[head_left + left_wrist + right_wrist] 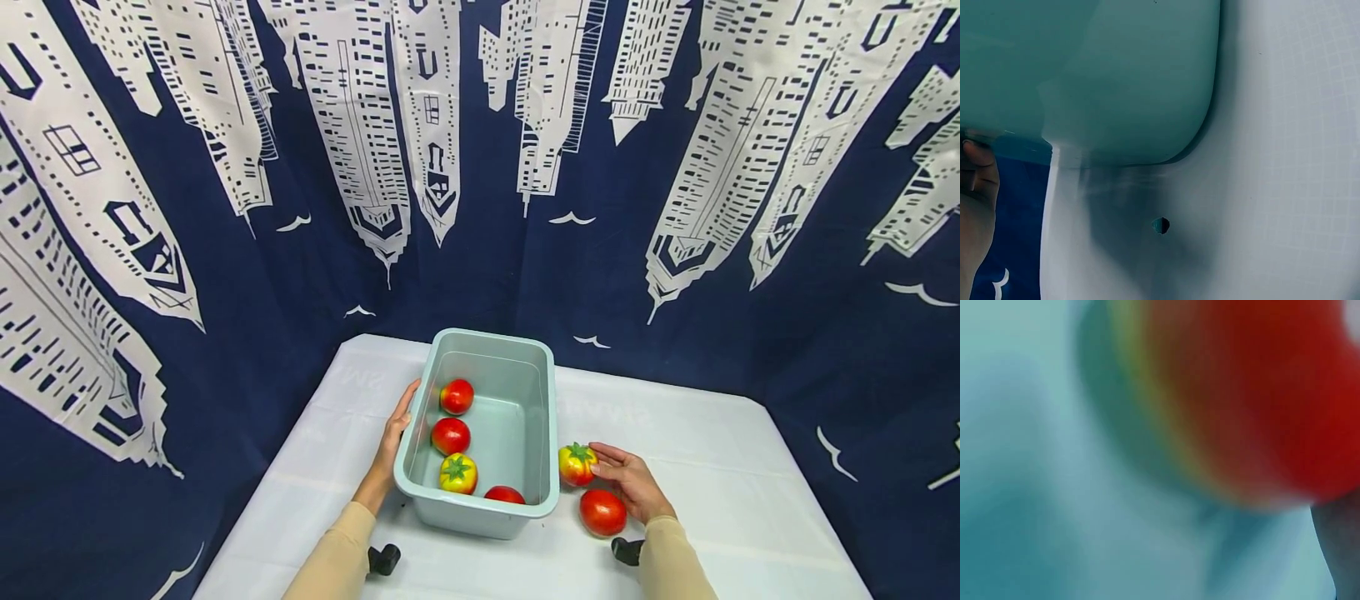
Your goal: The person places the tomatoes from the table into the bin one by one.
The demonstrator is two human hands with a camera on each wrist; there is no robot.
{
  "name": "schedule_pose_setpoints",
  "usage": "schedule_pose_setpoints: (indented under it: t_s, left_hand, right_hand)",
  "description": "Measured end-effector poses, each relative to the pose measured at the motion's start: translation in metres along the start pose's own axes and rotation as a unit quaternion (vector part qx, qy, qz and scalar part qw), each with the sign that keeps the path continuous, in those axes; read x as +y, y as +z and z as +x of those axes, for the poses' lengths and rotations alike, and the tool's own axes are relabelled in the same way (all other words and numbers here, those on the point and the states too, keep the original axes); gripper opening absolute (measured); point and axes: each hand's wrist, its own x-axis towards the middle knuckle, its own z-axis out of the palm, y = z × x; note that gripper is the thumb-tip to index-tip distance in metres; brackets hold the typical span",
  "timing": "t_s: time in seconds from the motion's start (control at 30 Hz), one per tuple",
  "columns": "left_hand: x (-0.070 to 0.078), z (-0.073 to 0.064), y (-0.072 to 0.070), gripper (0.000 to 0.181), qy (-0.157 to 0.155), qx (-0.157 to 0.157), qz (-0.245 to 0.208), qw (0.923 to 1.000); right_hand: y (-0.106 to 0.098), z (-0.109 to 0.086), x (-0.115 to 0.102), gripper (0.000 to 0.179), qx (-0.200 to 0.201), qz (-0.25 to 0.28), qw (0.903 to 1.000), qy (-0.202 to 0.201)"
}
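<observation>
My right hand (626, 482) pinches a yellow-and-red toy tomato (576, 467) with a green leafy top, just right of the bin's wall. Beside the palm, nearer me, a smooth red fruit (602, 512) lies on the table. Blurred and close, a red fruit with a yellow edge (1254, 394) fills much of the right wrist view. My left hand (392, 437) rests along the left outer wall of a grey-green plastic bin (555, 417), fingers near the rim. Inside the bin are red fruits (451, 436) and another yellow tomato (457, 474); its front wall partly hides one red fruit.
A white cloth covers the table (720, 467). Behind it hangs a dark blue curtain (480, 283) printed with white buildings and birds. Small black pieces (384, 559) show by both forearms.
</observation>
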Motion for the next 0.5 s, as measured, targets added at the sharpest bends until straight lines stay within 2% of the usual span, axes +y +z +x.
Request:
schedule_pose_setpoints:
  t_s: [0.23, 0.5]
  left_hand:
    - [-0.001, 0.001, 0.002, 0.064, 0.005, 0.001, 0.010, 0.9999]
    - [-0.004, 0.002, 0.001, 0.063, 0.005, 0.007, 0.013, 0.9999]
  right_hand:
    - [-0.003, 0.005, -0.044, 0.055, -0.011, 0.058, 0.9970, -0.049]
    - [-0.005, 0.009, -0.085, 0.045, -0.029, 0.082, 0.9917, -0.095]
